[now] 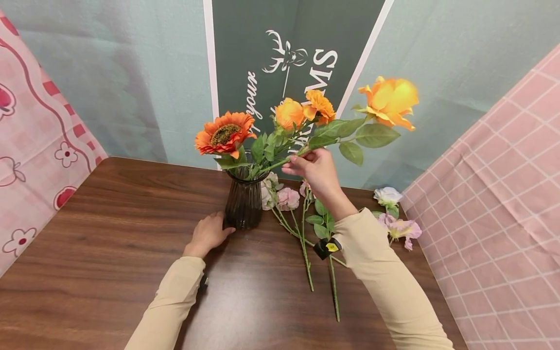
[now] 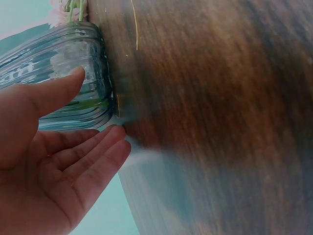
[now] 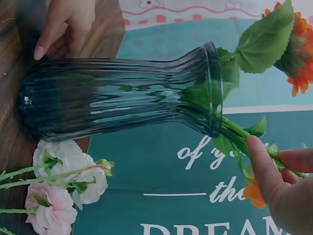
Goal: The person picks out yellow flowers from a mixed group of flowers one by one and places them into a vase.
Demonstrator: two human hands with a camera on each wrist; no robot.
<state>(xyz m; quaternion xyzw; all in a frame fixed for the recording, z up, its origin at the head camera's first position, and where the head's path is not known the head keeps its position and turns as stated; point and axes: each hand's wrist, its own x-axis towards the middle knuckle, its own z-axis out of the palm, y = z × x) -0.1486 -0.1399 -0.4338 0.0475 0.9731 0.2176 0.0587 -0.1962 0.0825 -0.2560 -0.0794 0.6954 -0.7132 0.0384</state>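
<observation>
A dark ribbed glass vase [image 1: 244,206] stands upright on the table. My left hand [image 1: 209,234] is beside its base; in the left wrist view the thumb [image 2: 61,93] and extended fingers [image 2: 93,166] are spread apart near the glass. Whether they touch it I cannot tell. With thumb and fingertips, my right hand [image 1: 321,175] pinches the green stem of a yellow-orange rose [image 1: 391,99], which slants from the vase mouth up to the right. Also in the vase are an orange sunflower [image 1: 224,135] and a stem with smaller orange blooms [image 1: 288,113].
Right of the vase, pink flowers [image 1: 288,199] and white flowers [image 3: 73,166] lie with long stems [image 1: 305,253] across the wooden table [image 1: 109,233]. A white rose [image 1: 387,196] and a lilac flower [image 1: 402,228] lie by the pink grid wall [image 1: 494,204]. A printed cloth [image 1: 297,29] hangs behind.
</observation>
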